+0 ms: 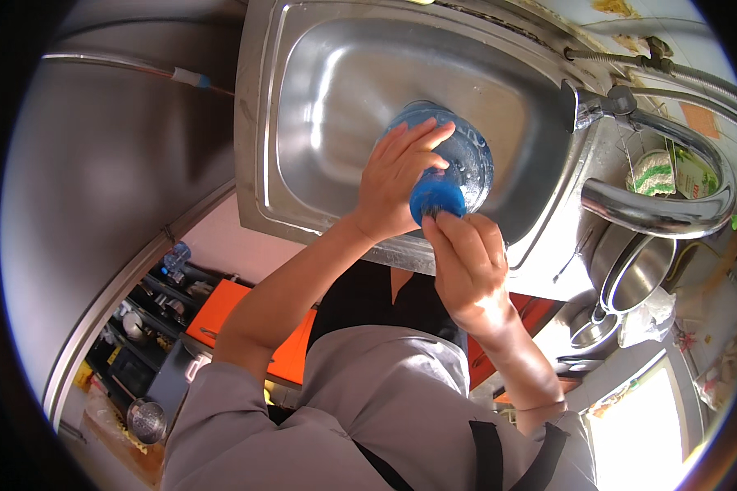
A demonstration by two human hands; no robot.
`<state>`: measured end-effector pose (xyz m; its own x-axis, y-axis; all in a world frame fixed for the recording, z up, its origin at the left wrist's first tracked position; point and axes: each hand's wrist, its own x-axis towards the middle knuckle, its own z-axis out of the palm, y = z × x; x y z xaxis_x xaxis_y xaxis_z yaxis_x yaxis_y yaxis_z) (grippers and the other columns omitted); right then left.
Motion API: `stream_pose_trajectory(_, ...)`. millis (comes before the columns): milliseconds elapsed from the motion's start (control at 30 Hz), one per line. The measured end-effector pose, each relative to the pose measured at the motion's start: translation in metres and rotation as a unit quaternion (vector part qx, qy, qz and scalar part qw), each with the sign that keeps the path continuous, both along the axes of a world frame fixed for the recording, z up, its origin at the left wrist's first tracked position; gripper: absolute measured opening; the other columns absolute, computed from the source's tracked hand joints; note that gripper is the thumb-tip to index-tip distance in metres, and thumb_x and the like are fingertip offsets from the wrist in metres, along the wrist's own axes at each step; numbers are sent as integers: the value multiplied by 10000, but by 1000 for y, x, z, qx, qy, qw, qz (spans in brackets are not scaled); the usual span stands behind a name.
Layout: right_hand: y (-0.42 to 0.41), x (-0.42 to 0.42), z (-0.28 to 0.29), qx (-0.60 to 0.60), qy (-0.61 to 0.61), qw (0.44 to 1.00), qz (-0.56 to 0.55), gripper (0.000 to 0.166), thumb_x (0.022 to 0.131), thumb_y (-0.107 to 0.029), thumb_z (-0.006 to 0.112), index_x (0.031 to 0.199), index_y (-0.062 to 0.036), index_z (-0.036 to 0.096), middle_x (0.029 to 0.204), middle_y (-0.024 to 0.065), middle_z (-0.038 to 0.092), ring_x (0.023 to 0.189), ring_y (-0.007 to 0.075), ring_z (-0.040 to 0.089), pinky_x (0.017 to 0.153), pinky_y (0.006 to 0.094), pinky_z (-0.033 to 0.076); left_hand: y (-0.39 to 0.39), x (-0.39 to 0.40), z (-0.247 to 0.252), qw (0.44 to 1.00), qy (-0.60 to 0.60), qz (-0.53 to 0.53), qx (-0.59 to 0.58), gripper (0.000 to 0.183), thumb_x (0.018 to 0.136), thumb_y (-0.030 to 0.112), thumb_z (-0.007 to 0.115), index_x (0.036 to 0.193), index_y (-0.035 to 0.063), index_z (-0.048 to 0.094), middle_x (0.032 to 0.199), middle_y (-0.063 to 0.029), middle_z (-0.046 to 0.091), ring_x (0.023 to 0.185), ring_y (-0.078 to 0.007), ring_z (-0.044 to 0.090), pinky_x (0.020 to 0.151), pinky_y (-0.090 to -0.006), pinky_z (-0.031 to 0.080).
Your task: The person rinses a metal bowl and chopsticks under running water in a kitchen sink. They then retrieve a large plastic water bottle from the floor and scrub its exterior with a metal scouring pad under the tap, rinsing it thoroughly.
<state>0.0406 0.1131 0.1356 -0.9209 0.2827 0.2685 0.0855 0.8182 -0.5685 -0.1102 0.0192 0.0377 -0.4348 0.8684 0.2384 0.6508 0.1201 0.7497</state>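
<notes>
A large clear-blue plastic water bottle (467, 147) is tilted over the stainless steel sink basin (356, 80), its blue neck end (437, 197) towards me. Across its shoulder lies my left hand (402, 175), fingers spread and steadying it. My right hand (470, 261) pinches a small dark, bristly thing, perhaps a brush or scourer, at the blue neck; how far it reaches inside is hidden. Drops and wet marks show on the bottle's wall.
The curved chrome faucet (657, 215) stands right of the basin, with flexible hoses (700, 77) behind it. Metal pots (642, 276) and a green-and-white scrubbing pad (653, 173) are on the right. At lower left are orange cabinets (221, 313) and a black shelf rack (141, 344).
</notes>
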Motion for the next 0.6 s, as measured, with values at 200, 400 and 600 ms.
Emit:
stream_pose_trajectory(200, -29, -19, -3, 18, 2, 998, -65, 486, 712, 34, 741, 1188, 128, 737, 1169, 173, 654, 1013, 336, 648, 819, 420, 588, -4, -2, -3, 1000, -11, 7, 7, 222, 945, 262, 722, 1088, 138, 606, 1487, -65, 694, 1445, -314, 582, 1208, -523, 414)
stream_pose_trajectory(400, -25, -39, -3, 51, -22, 997, -60, 514, 717, 10, 744, 1219, 116, 729, 1163, 179, 643, 1011, 338, 640, 816, 428, 576, -3, 7, -3, 999, -18, 20, 27, 191, 947, 246, 737, 1071, 152, 628, 1498, -21, 689, 1473, -288, 546, 1210, -512, 395)
stream_pose_trajectory(600, -38, 25, -16, 49, -101, 989, -93, 360, 747, 110, 786, 1105, 97, 751, 1095, 158, 637, 1008, 328, 628, 840, 452, 545, -3, 14, -3, 999, -9, 32, 27, 336, 873, 293, 831, 1102, 156, 625, 1512, -10, 673, 1467, -293, 541, 1184, -515, 398)
